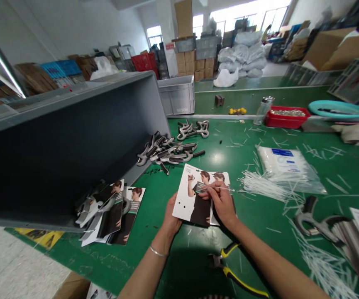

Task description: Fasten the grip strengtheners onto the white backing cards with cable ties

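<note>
My left hand supports a printed card from below at its lower left edge. My right hand pinches a white cable tie lying across the card's face. Yellow-handled side cutters lie on the green workbench just below my hands. Beyond the card is a loose pile of grey-and-black hand tools. Left of my hands sits a stack of carded tools. To the right, loose white cable ties spill beside a plastic bag of ties.
A large grey bin stands at the bench's left. Along the far edge are a red tray of small metal parts, a glass jar and a teal dish. A grey Bosch crate stands behind. More cards and tools lie at right.
</note>
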The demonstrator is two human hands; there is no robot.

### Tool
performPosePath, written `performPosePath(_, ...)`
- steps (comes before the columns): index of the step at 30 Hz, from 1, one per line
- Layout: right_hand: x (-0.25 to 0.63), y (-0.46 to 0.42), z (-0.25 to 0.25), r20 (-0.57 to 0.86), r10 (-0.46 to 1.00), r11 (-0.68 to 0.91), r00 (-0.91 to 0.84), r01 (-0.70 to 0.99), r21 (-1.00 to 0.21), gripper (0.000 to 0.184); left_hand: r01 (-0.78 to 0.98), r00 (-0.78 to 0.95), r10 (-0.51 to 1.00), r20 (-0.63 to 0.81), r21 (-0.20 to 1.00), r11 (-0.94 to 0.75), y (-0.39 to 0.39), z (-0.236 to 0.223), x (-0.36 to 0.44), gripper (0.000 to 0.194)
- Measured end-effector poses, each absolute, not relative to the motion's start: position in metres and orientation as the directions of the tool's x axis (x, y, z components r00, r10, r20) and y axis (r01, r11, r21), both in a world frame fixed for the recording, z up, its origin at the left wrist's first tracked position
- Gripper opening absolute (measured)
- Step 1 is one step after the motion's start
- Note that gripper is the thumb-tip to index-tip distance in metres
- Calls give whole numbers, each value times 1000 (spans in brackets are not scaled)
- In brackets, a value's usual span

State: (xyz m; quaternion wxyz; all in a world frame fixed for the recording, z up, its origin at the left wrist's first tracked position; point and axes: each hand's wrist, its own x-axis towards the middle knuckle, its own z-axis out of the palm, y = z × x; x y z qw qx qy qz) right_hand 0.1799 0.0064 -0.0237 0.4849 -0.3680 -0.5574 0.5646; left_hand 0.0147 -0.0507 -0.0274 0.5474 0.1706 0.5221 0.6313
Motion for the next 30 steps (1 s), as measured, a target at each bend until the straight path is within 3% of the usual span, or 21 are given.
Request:
performPosePath(4,181,5,-23,126,951,100,-282,-106,-989,30,-298,-360,871,-334,926,232,-41,-33,20,49)
performPosePath(7,181,5,-24,122,944,112,-305,-53,-992,27,-238,-343,876,-340,933,269,-36,-34,15,49)
performPosePath(12,180,10,-26,274,878,343,-393,116,-932,13,-157,-290,907,-306,950,270,-36,-33,4,48)
performPosePath(15,180,14,-25,314,844,405,-435,134,-905,12,230,-300,950,-88,960,161,-40,-21,-1,33)
performPosePath(17,181,15,-25,290,856,376,-429,129,-918,13,472,-309,950,46,875,111,-43,-11,-4,25)
performPosePath(19,182,16,-24,266,865,349,-426,130,-928,12,580,-332,940,79,803,138,-46,-2,-7,23)
performPosePath(22,183,15,-22,263,858,355,-442,139,-925,12,487,-295,953,-65,848,208,-51,4,-8,23)
performPosePath(24,183,14,-21,267,859,361,-437,147,-921,12,247,-174,961,-214,936,253,-55,4,-7,32)
performPosePath(26,183,14,-21,273,861,367,-430,151,-918,12,41,-44,951,-307,950,309,-61,5,-6,38)
performPosePath(28,183,13,-21,286,856,381,-431,151,-912,12,-6,33,948,-318,948,318,-67,7,-6,40)
performPosePath(30,183,13,-21,296,852,392,-432,150,-908,13,89,13,973,-229,970,227,-71,9,-6,36)
